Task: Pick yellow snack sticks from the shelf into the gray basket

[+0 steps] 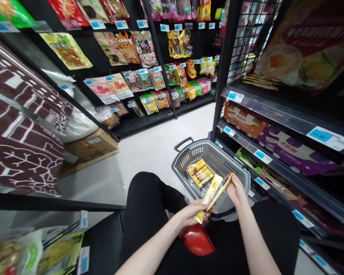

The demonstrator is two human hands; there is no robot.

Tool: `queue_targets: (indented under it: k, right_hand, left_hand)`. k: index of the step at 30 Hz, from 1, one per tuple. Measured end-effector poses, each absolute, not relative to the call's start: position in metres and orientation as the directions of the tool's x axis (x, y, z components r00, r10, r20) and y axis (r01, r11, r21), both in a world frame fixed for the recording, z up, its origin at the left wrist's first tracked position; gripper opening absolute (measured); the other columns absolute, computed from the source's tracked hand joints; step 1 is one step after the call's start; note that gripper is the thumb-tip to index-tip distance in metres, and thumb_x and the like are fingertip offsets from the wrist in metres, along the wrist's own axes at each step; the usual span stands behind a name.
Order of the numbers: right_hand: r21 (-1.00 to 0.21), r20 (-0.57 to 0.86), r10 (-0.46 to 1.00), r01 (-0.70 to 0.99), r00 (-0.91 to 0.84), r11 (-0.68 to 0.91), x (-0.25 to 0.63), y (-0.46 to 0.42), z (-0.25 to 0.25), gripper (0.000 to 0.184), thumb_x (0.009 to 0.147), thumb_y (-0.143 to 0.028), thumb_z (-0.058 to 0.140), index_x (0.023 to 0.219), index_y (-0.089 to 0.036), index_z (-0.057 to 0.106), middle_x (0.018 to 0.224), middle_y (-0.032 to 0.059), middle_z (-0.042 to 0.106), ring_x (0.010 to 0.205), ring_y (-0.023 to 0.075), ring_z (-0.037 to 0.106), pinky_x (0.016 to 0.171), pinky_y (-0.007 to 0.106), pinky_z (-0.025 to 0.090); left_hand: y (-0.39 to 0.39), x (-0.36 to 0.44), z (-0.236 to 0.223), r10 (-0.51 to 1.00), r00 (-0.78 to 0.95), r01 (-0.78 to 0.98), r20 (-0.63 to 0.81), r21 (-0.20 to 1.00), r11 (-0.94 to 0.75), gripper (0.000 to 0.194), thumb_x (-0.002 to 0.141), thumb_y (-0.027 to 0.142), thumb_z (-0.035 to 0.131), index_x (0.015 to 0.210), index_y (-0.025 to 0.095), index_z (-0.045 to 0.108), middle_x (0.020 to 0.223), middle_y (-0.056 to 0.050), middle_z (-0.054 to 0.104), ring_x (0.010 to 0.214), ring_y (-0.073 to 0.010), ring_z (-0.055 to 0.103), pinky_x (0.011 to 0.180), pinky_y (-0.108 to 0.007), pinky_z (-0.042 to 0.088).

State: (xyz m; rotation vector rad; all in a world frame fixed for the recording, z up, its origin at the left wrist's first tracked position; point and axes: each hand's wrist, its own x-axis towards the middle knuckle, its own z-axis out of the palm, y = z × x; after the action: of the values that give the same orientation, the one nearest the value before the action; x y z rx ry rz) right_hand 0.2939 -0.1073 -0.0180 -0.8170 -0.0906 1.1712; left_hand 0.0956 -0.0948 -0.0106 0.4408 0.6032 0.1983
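Note:
Both my hands hold thin yellow snack packets [213, 193] over my lap, just above the near rim of a grey shopping basket [183, 160]. My left hand [193, 212] grips the lower end of the packets with its fingers curled. My right hand [235, 189] pinches the upper end. Inside the basket lie several more yellow packets [200, 172]. A red object [197, 240] sits on my lap under my left hand.
I am crouched in a narrow shop aisle on a pale floor [149, 149]. Black shelves with snack bags stand ahead [160, 76] and close on the right [275, 114]. A cardboard box [93, 145] lies at the left shelf's foot.

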Motion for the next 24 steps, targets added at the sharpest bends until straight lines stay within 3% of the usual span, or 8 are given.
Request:
queue_targets:
  k: [5, 10, 24]
  right_hand:
    - [-0.507, -0.379, 0.892, -0.862, 0.248, 0.024, 0.286, -0.11, -0.007, 0.045, 0.067, -0.058, 0.063, 0.089, -0.019, 0.064, 0.078, 0.0038, 0.063, 0.082, 0.022, 0.061, 0.081, 0.043, 0.049]
    - [-0.591, -0.385, 0.858, -0.805, 0.339, 0.053, 0.285, -0.109, -0.013, 0.036, 0.067, -0.046, 0.069, 0.09, -0.019, 0.063, 0.079, 0.0038, 0.064, 0.086, 0.0219, 0.061, 0.083, 0.043, 0.049]
    - [-0.613, -0.366, 0.845, -0.784, 0.39, 0.097, 0.287, -0.106, -0.021, 0.025, 0.068, -0.037, 0.068, 0.085, -0.019, 0.062, 0.085, 0.0041, 0.064, 0.084, 0.0186, 0.059, 0.084, 0.04, 0.049]
  left_hand:
    - [-0.095, 0.099, -0.014, 0.517, 0.664, -0.039, -0.541, 0.665, 0.746, 0.041, 0.045, 0.02, 0.083, 0.076, 0.008, 0.06, 0.061, -0.004, 0.063, 0.049, -0.0134, 0.059, 0.045, -0.022, 0.048]
    - [-0.094, 0.104, -0.01, 0.687, 0.516, 0.071, -0.511, 0.825, 0.56, 0.046, 0.035, 0.024, 0.085, 0.071, 0.008, 0.063, 0.06, -0.001, 0.064, 0.053, -0.0124, 0.058, 0.052, -0.023, 0.048]
    - [-0.095, 0.104, -0.01, 0.657, 0.565, 0.075, -0.499, 0.824, 0.562, 0.05, 0.042, 0.034, 0.083, 0.078, 0.009, 0.06, 0.058, -0.001, 0.063, 0.047, -0.0156, 0.059, 0.046, -0.026, 0.047]
